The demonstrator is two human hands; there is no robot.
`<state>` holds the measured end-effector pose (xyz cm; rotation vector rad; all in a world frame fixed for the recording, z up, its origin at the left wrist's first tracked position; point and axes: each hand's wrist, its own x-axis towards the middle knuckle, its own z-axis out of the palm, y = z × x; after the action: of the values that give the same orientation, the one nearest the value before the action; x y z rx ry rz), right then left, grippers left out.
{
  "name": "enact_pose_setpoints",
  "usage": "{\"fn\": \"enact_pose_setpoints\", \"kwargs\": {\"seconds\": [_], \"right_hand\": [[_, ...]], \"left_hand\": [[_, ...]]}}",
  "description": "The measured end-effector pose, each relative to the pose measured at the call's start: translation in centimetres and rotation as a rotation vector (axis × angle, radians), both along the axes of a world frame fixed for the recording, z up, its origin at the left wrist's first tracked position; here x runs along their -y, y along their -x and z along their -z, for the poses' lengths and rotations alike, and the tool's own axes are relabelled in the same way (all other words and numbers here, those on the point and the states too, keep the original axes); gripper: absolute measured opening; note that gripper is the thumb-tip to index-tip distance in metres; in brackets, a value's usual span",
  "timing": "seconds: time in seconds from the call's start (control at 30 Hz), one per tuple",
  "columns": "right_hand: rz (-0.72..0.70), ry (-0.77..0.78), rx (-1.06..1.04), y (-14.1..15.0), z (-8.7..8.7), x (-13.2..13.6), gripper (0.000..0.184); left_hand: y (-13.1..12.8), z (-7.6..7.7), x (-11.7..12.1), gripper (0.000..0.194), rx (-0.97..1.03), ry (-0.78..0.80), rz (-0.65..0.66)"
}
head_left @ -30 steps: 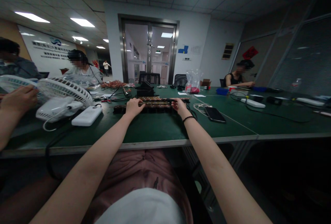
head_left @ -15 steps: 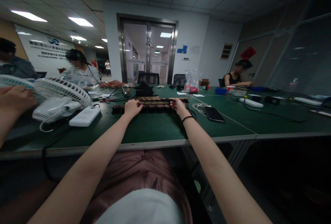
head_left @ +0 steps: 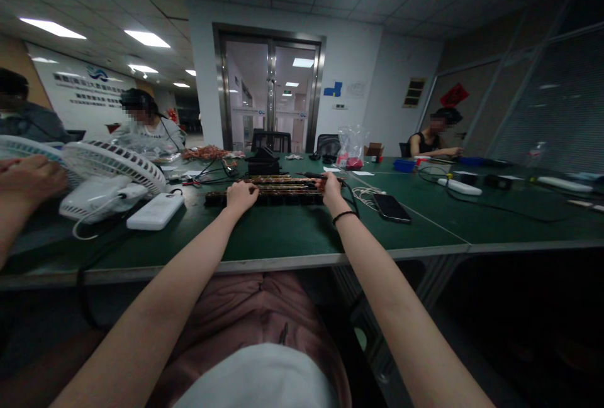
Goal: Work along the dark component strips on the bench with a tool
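Observation:
Several thin copper-coloured strips [head_left: 287, 188] lie side by side on a dark rack across the green table in front of me. My left hand [head_left: 242, 197] rests at the left part of the strips, with its fingertips pinched together; what lies between them is too small to make out. My right hand [head_left: 331, 189] is closed on a slim black pen-shaped tool with a cable, which looks like a soldering iron [head_left: 309, 175]. It points left, over the right part of the strips. Its black cable [head_left: 352, 194] runs out behind the hand.
Left of me are a white power bank [head_left: 155, 212] and a white fan [head_left: 113, 172]; another person's hand [head_left: 33, 181] is by the fans. A phone [head_left: 391, 207] and a coiled white cable [head_left: 364, 196] lie to the right. Behind the strips stands a black box [head_left: 263, 163].
My right hand has shifted slightly right and lifted, and the black tool now sits more clearly above the strips. My left hand stays at the same part of the strips.

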<state>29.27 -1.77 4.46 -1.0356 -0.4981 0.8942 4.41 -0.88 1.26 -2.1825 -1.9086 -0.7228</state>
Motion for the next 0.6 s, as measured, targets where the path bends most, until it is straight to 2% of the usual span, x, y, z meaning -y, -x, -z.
{"fn": "enact_pose_setpoints", "kwargs": {"seconds": [0.17,0.4,0.6], "right_hand": [[-0.029,0.030,0.056,0.4,0.4,-0.1,0.020],[-0.014,-0.084,0.054,0.2,0.3,-0.1,0.019],[-0.027,0.086,0.112,0.1,1.1,-0.4,0.022]], "left_hand": [[-0.2,-0.2,0.2,0.040,-0.015,0.017,-0.023],[-0.3,-0.5,0.5,0.041,-0.016,0.026,0.000],[-0.3,-0.5,0.6,0.039,-0.029,0.034,-0.009]]}}
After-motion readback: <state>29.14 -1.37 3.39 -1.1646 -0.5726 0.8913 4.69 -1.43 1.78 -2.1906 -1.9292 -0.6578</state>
